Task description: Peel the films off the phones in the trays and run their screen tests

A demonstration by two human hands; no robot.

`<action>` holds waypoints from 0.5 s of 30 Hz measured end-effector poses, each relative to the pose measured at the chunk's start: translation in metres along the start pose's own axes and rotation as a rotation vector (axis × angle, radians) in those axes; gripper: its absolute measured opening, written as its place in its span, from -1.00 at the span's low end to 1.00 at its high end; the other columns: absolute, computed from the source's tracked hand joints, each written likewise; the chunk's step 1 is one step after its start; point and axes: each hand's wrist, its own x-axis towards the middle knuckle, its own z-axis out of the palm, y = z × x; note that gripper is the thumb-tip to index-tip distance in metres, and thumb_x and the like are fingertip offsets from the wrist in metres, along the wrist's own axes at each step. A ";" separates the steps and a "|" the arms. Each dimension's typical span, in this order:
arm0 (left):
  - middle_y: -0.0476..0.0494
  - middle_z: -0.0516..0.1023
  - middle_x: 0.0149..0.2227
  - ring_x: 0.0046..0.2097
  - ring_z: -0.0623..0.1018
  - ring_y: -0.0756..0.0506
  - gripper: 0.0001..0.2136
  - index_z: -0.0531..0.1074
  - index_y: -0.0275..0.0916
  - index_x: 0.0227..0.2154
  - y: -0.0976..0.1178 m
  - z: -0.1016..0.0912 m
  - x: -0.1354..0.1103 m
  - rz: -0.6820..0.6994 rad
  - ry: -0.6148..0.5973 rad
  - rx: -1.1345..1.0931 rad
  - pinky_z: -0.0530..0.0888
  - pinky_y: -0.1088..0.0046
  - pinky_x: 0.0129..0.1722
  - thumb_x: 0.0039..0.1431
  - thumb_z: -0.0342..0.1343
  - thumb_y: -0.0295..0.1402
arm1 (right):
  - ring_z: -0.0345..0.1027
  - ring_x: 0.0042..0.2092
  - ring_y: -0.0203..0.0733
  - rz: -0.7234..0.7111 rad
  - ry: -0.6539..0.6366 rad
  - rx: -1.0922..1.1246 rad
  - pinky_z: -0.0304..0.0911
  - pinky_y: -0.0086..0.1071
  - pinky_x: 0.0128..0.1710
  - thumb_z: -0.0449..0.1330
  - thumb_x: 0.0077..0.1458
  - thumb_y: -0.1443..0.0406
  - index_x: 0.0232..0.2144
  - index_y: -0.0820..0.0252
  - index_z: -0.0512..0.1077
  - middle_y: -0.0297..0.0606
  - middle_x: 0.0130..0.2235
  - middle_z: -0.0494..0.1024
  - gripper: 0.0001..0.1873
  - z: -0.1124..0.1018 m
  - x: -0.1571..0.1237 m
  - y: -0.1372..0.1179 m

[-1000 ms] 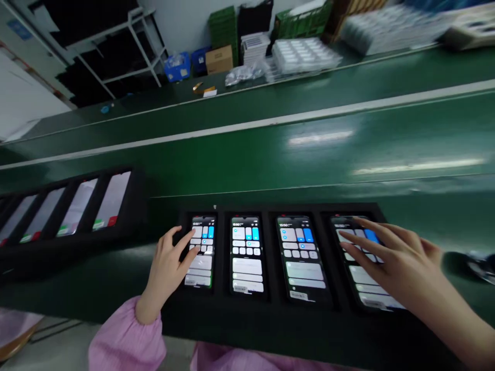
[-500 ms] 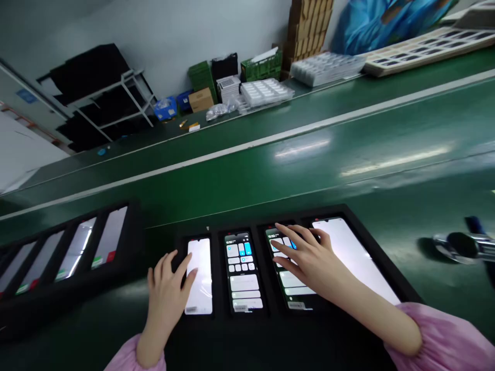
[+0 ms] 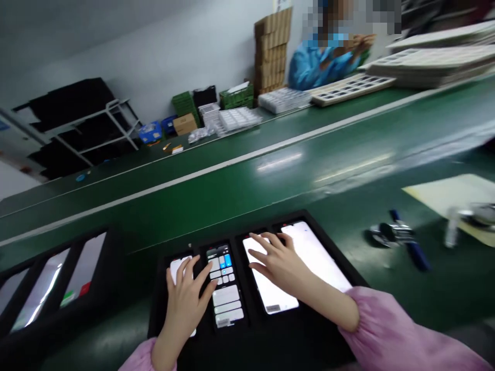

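Several phones lie face up in the slots of a black foam tray [image 3: 305,330] in front of me. My left hand [image 3: 187,299] has its fingers spread over the leftmost phone [image 3: 178,267], and its index finger and thumb reach to the left edge of the second phone [image 3: 226,294], which shows a control panel. Over the third phone [image 3: 270,296], lit plain white, my right hand [image 3: 278,260] hovers or rests with spread fingers; contact is hard to tell. Partly behind that hand is the rightmost phone [image 3: 317,252], also white. Neither hand grips anything.
Another black tray with phones [image 3: 84,268] lies at left. A metal-and-blue tool [image 3: 404,234] and a pale sheet [image 3: 456,193] are at right. Across the green bench [image 3: 185,206] are white trays [image 3: 237,119], green crates [image 3: 235,95] and a person in blue [image 3: 309,64].
My left hand has moved right, from the first phone towards the second. The third phone's screen has switched from the control panel to plain white. The camera view has turned right.
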 end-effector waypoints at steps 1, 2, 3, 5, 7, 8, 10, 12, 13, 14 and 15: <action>-0.29 0.47 0.28 0.34 0.39 -0.46 -0.65 0.52 0.11 0.21 -0.003 0.002 0.000 0.006 0.009 -0.001 0.15 -0.67 0.24 0.48 -0.01 -0.14 | 0.36 0.18 0.04 -0.003 0.003 0.002 0.13 -0.01 0.14 0.27 0.39 0.14 -0.07 0.03 0.59 -0.19 0.26 0.52 -0.82 -0.006 -0.003 -0.005; -0.28 0.47 0.28 0.34 0.40 -0.46 -0.64 0.51 0.13 0.21 -0.006 0.005 0.000 0.014 0.012 -0.002 0.16 -0.66 0.24 0.48 -0.02 -0.12 | 0.37 0.17 -0.01 -0.009 0.009 0.005 0.14 -0.04 0.14 0.25 0.40 0.12 -0.04 0.00 0.58 -0.24 0.25 0.53 -0.81 -0.013 -0.007 -0.013; -0.26 0.47 0.29 0.34 0.40 -0.45 -0.64 0.50 0.16 0.22 -0.009 0.007 -0.001 0.020 0.013 -0.003 0.16 -0.65 0.25 0.48 -0.02 -0.10 | 0.38 0.15 -0.07 -0.023 0.016 0.018 0.16 -0.08 0.14 0.22 0.42 0.10 -0.02 -0.02 0.56 -0.28 0.23 0.55 -0.79 -0.019 -0.013 -0.021; -0.25 0.47 0.29 0.34 0.40 -0.45 -0.63 0.49 0.18 0.22 -0.012 0.009 -0.001 0.027 0.014 -0.006 0.16 -0.63 0.26 0.47 -0.02 -0.09 | 0.40 0.09 -0.16 -0.106 0.023 0.085 0.19 -0.12 0.13 0.17 0.44 0.05 -0.02 -0.02 0.55 -0.33 0.15 0.59 -0.75 -0.029 -0.028 -0.042; -0.26 0.49 0.27 0.33 0.40 -0.45 -0.63 0.50 0.17 0.22 -0.012 0.009 -0.001 0.021 0.019 -0.025 0.12 -0.63 0.27 0.46 -0.01 -0.11 | 0.41 0.03 -0.20 -0.242 0.024 0.163 0.22 -0.15 0.12 0.15 0.45 0.06 -0.05 0.03 0.55 -0.34 0.11 0.61 -0.73 -0.030 -0.047 -0.062; -0.27 0.49 0.27 0.34 0.39 -0.46 -0.64 0.51 0.15 0.21 -0.010 0.008 -0.001 0.012 0.019 -0.051 0.09 -0.64 0.28 0.46 -0.01 -0.12 | 0.41 0.02 -0.22 -0.308 0.036 0.187 0.23 -0.16 0.13 0.15 0.46 0.08 -0.06 0.04 0.55 -0.35 0.10 0.61 -0.75 -0.027 -0.057 -0.069; -0.30 0.51 0.24 0.34 0.37 -0.49 -0.64 0.54 0.10 0.19 -0.005 0.005 0.001 -0.010 0.012 -0.133 -0.02 -0.68 0.29 0.44 0.02 -0.16 | 0.41 0.04 -0.22 -0.383 0.080 0.180 0.25 -0.18 0.14 0.15 0.47 0.13 -0.05 0.01 0.55 -0.39 0.12 0.61 -0.79 -0.016 -0.075 -0.078; -0.31 0.51 0.24 0.34 0.36 -0.51 -0.66 0.57 0.08 0.15 0.001 -0.001 0.006 -0.042 0.014 -0.223 -0.12 -0.71 0.29 0.41 0.06 -0.18 | 0.42 0.06 -0.19 -0.403 0.116 0.141 0.27 -0.19 0.14 0.17 0.45 0.13 -0.01 -0.03 0.55 -0.42 0.16 0.60 -0.80 -0.003 -0.087 -0.080; -0.31 0.50 0.24 0.35 0.35 -0.51 -0.67 0.59 0.07 0.13 0.004 -0.005 0.008 -0.061 0.024 -0.264 -0.14 -0.70 0.29 0.40 0.07 -0.18 | 0.43 0.07 -0.16 -0.411 0.108 0.115 0.28 -0.18 0.13 0.18 0.44 0.11 0.02 -0.05 0.55 -0.41 0.19 0.59 -0.77 0.002 -0.090 -0.079; -0.31 0.50 0.24 0.34 0.36 -0.49 -0.68 0.59 0.06 0.12 0.007 -0.011 0.008 -0.080 0.038 -0.305 -0.12 -0.67 0.32 0.41 0.07 -0.17 | 0.44 0.07 -0.13 -0.421 0.093 0.084 0.30 -0.18 0.12 0.20 0.42 0.10 0.07 -0.05 0.54 -0.39 0.22 0.57 -0.73 0.007 -0.092 -0.078; -0.29 0.50 0.23 0.33 0.38 -0.45 -0.67 0.59 0.05 0.12 0.011 -0.019 0.006 -0.097 0.056 -0.345 -0.02 -0.59 0.36 0.42 0.05 -0.14 | 0.45 0.06 -0.11 -0.419 0.091 0.054 0.31 -0.17 0.10 0.22 0.40 0.09 0.11 -0.07 0.53 -0.38 0.24 0.56 -0.70 0.011 -0.093 -0.078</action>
